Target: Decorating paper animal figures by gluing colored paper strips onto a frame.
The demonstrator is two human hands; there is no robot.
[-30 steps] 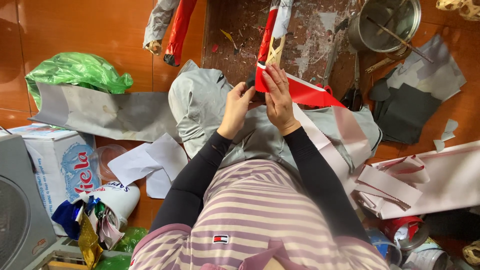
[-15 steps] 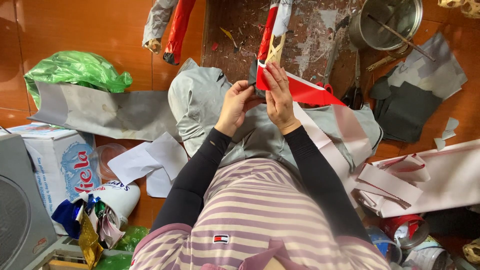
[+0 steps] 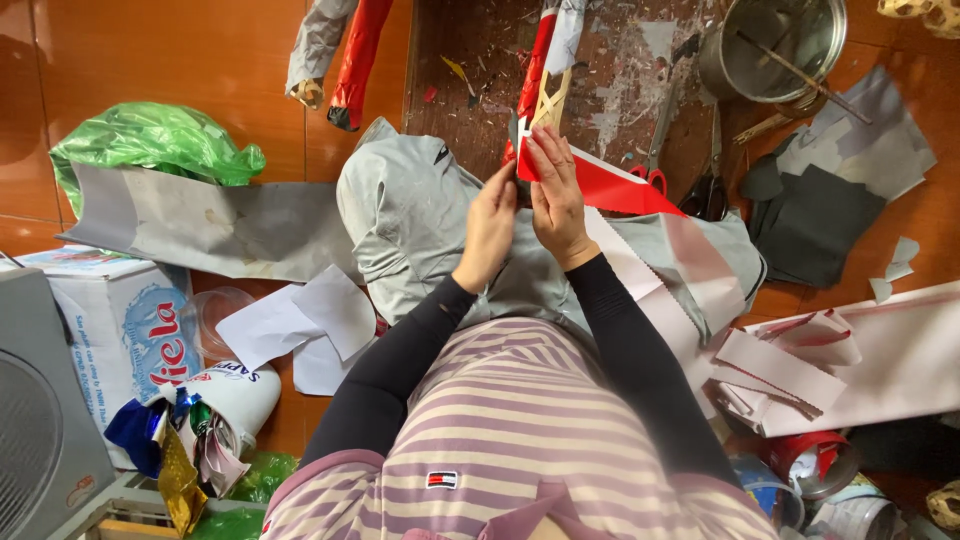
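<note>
My right hand pinches the upper edge of a red paper sheet with a white back, held above my lap. My left hand presses against the same sheet from the left, fingers closed on its near edge. Just beyond my fingers a bamboo-strip frame partly wrapped in red and white paper lies on the worn wooden board. My knees, in grey trousers, are under my hands.
Red-handled scissors and dark scissors lie by a metal pot with a stick. Pink-and-white paper strips pile on the right, a green plastic bag, grey paper and a cardboard box on the left.
Both hands stay on the red sheet; the fingers have shifted slightly along its top edge, and the sheet sits a little more folded.
</note>
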